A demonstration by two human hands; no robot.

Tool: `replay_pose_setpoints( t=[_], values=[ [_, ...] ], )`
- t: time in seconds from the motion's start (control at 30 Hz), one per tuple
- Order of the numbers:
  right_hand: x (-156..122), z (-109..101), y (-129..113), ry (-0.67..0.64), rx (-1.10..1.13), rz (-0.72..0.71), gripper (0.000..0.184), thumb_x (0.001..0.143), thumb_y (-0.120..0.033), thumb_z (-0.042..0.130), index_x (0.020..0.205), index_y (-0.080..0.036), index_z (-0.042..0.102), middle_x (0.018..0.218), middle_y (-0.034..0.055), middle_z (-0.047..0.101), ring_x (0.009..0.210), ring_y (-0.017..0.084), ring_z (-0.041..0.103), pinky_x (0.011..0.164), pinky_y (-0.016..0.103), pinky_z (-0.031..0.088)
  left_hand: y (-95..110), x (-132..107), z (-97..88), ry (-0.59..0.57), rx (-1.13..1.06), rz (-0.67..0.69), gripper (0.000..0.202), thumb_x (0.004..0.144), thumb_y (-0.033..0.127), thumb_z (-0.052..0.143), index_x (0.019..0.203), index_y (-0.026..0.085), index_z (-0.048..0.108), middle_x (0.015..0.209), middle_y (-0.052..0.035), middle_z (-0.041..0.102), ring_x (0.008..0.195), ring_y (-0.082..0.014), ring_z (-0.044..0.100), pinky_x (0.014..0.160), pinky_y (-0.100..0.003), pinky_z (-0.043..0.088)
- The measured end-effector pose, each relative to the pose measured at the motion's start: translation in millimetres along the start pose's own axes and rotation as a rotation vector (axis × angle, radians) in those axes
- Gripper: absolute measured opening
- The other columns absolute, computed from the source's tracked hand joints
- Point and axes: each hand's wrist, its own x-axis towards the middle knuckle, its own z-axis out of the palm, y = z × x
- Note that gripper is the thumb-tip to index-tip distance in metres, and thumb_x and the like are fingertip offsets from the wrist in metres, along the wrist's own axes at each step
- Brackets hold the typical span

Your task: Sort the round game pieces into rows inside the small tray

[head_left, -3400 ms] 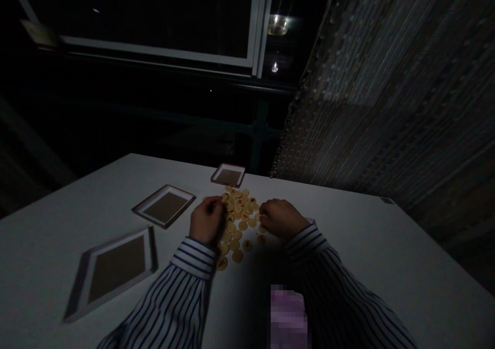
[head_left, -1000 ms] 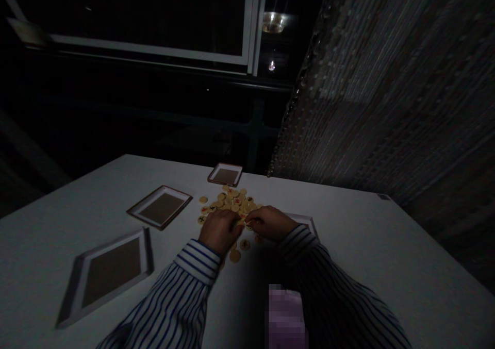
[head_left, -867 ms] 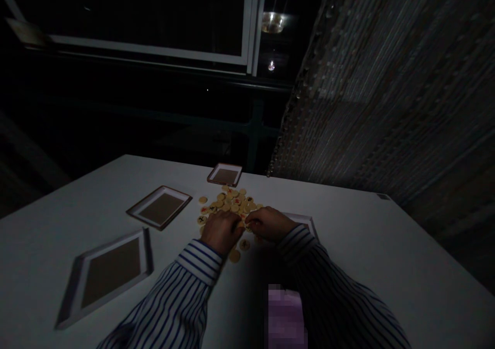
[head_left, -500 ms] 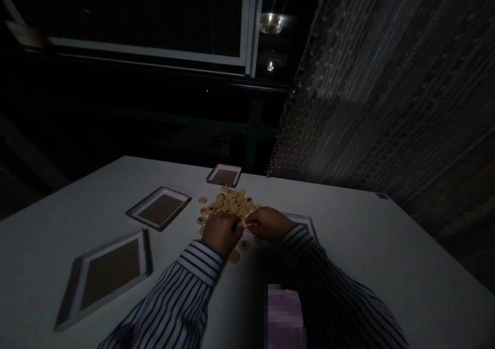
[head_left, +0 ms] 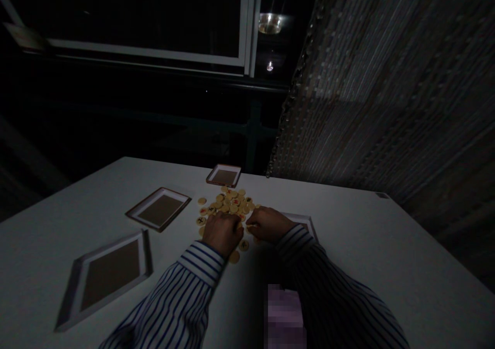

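Note:
A loose heap of round, pale wooden xiangqi pieces (head_left: 230, 202) lies on the white table, some with red or black characters facing up. At its near edge my left hand (head_left: 222, 233) is closed, thumb and fingertips pinching a piece that is mostly hidden. Just across a small gap, my right hand (head_left: 268, 224) is closed too, with the pale edge of another piece showing at its fingertips. Below the hands lie a piece with a dark character (head_left: 243, 245) and a plain-faced piece (head_left: 234, 257).
Shallow brown-bottomed trays surround the heap: a far tray (head_left: 236, 176), a left tray (head_left: 175, 215), a larger near-left tray (head_left: 147, 253), and a right tray (head_left: 311, 225) partly behind my right arm. A bead curtain (head_left: 348, 91) hangs at the right beyond the white table (head_left: 367, 256).
Both hands stay almost in place, with only slight finger movement. The gap between the fingertips looks a little wider. The heap and trays have not visibly moved.

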Motion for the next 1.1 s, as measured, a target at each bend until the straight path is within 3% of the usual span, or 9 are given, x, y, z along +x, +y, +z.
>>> replay_pose_setpoints(
  t=[0.13,0.4,0.6,0.83,1.1],
  values=[
    [-1,1,0,0.007,0.004,0.02,0.022,0.076,-0.03,0.051,0.087,-0.019,0.066,0.089,0.0071,0.064,0.089,0.018,0.054,0.075,0.026,0.034,-4,0,1.0,0.038,-0.166,-0.021,0.023,0.072,0.032,0.052,0.087,0.021,0.066,0.082,-0.0069,0.068,0.084,-0.0227,0.058,0.076,-0.034,0.041],
    [0,-2,-3,0.155,-0.014,-0.004,0.023,0.079,-0.02,0.045,0.092,-0.019,0.064,0.089,0.0056,0.063,0.086,0.016,0.052,0.078,0.027,0.033,-11,7,-10.4,0.108,-0.971,-0.325,0.035,0.067,0.04,0.06,0.089,0.012,0.063,0.082,-0.0071,0.069,0.078,-0.0182,0.062,0.075,-0.031,0.047],
    [1,-7,-8,0.331,0.029,-0.032,0.022,0.079,-0.019,0.046,0.097,-0.017,0.06,0.09,0.0055,0.062,0.087,0.016,0.05,0.077,0.027,0.033,-17,8,-6.8,0.109,-1.386,-0.387,0.041,0.067,0.043,0.062,0.093,0.013,0.064,0.091,-0.0088,0.068,0.086,-0.0195,0.062,0.077,-0.031,0.048],
    [3,-5,-9,0.476,0.127,-0.085,0.024,0.081,-0.025,0.048,0.1,-0.016,0.059,0.092,0.0063,0.062,0.086,0.016,0.05,0.08,0.029,0.035,-15,7,-5.4,0.031,-1.534,-0.466,0.039,0.064,0.041,0.066,0.092,0.013,0.064,0.082,-0.006,0.069,0.071,-0.014,0.063,0.062,-0.024,0.048],
    [5,-4,-11,0.458,0.16,-0.142,0.035,0.082,-0.039,0.05,0.108,-0.017,0.056,0.097,0.0075,0.061,0.091,0.017,0.051,0.08,0.03,0.036,-13,6,-7.7,-0.055,-1.575,-0.441,0.035,0.063,0.037,0.067,0.089,0.013,0.065,0.084,-0.0064,0.068,0.067,-0.0124,0.062,0.061,-0.024,0.048]
  ],
)
